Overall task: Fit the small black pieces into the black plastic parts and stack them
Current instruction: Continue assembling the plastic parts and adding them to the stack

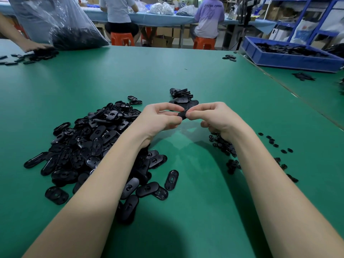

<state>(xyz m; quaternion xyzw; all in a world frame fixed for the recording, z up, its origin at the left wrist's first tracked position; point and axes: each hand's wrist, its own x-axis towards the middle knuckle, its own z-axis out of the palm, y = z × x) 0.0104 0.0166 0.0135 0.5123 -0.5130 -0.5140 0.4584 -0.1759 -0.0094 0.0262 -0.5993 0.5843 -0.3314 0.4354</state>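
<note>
Glossy black plastic parts [89, 146], matt green table [186, 71]

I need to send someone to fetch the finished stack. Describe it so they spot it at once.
Start at the green table and find the person's two hands, left hand and right hand, meeting over its middle. Just beyond their fingers sits the finished stack. Unlike the big loose pile on the left, its oval parts lie layered in a small, compact heap.
</note>
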